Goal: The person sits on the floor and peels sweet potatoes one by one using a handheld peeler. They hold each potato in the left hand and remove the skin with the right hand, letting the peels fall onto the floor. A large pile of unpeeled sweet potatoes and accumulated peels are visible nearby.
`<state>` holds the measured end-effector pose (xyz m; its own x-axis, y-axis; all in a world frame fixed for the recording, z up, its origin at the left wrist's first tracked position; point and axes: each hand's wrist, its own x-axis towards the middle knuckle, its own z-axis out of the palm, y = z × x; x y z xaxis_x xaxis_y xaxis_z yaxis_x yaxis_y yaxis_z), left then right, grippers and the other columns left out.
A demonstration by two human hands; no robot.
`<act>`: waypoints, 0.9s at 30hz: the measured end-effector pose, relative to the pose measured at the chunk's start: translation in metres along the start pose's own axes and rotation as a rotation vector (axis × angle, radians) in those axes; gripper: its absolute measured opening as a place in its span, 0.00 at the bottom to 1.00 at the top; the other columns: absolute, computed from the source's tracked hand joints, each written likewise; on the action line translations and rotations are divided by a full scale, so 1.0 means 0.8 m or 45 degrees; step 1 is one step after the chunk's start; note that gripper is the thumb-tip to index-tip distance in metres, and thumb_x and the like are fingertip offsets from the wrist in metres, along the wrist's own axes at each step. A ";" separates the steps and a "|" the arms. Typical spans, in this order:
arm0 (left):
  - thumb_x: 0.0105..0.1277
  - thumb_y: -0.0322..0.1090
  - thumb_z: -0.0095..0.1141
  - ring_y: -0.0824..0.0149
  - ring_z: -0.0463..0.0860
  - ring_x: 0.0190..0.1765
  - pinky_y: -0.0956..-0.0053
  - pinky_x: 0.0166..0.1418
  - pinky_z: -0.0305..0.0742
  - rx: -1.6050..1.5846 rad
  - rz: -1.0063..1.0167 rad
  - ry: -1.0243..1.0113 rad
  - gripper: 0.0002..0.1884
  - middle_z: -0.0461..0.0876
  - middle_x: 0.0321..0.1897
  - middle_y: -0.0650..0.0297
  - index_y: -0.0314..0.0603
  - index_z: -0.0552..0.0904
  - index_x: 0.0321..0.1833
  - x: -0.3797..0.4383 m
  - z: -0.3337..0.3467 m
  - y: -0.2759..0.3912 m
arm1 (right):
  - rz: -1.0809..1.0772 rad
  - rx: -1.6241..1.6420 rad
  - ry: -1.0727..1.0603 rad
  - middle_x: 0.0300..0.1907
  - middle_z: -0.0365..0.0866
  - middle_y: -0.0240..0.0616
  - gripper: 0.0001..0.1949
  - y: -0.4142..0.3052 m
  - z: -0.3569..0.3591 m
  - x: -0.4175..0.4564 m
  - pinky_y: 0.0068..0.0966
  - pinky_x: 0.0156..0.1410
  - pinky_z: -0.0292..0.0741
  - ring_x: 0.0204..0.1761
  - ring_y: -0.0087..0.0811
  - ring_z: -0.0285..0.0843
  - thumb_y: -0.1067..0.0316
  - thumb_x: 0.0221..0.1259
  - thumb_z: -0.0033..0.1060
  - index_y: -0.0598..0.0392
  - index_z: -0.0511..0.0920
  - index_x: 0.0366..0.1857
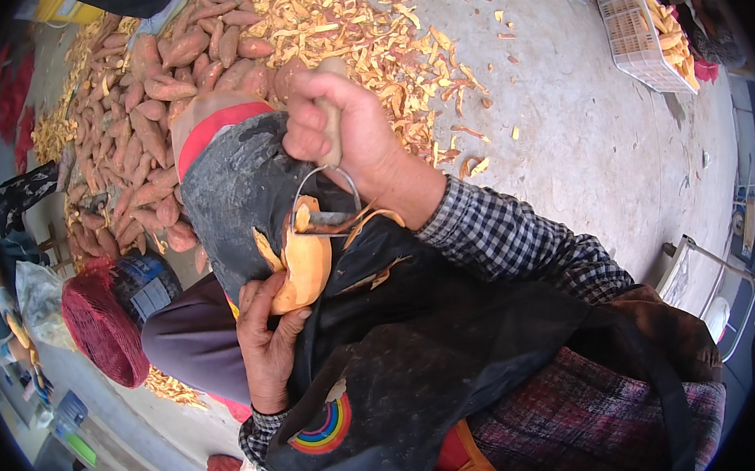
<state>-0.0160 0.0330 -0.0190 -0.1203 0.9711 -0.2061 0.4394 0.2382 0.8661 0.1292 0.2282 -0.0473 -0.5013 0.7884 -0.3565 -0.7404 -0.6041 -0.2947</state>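
Observation:
My left hand grips the lower end of a peeled orange sweet potato above my lap. The fist of my right hand is closed around the pale handle of a peeler with a looped metal frame. Its blade lies across the upper part of the sweet potato, and strips of peel hang at the blade's right side. Under both hands, a dark apron covers my knee, and a piece of peel clings to it.
Unpeeled sweet potatoes are heaped beyond my knee, with peelings strewn over the floor beside them. A white plastic crate of peeled ones stands far right. At left are a red mesh sack and another person's gloved hand holding a sweet potato.

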 end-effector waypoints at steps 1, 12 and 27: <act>0.54 0.37 0.67 0.62 0.71 0.42 0.72 0.50 0.66 -0.010 -0.008 -0.003 0.24 0.74 0.35 0.60 0.33 0.78 0.52 0.001 0.000 -0.001 | -0.012 -0.111 -0.019 0.18 0.64 0.28 0.07 0.008 0.000 -0.001 0.20 0.22 0.59 0.15 0.22 0.59 0.65 0.61 0.51 0.50 0.67 0.26; 0.50 0.31 0.69 0.62 0.72 0.41 0.73 0.48 0.67 0.093 -0.082 0.139 0.21 0.72 0.33 0.60 0.33 0.78 0.47 -0.007 -0.012 0.044 | -0.383 -0.511 0.402 0.18 0.65 0.28 0.07 -0.047 -0.071 0.051 0.22 0.21 0.62 0.17 0.23 0.63 0.67 0.61 0.52 0.51 0.66 0.27; 0.39 0.25 0.70 0.49 0.75 0.38 0.61 0.41 0.70 0.895 0.157 0.201 0.21 0.74 0.31 0.52 0.34 0.78 0.39 0.030 0.017 0.118 | -0.261 -0.649 0.058 0.18 0.71 0.31 0.08 0.008 0.018 -0.021 0.21 0.22 0.67 0.16 0.24 0.70 0.66 0.59 0.59 0.55 0.70 0.29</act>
<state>0.0348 0.0793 0.0516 -0.1364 0.9906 -0.0121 0.9195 0.1312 0.3706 0.1263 0.2128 -0.0307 -0.3413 0.8969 -0.2812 -0.5047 -0.4273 -0.7501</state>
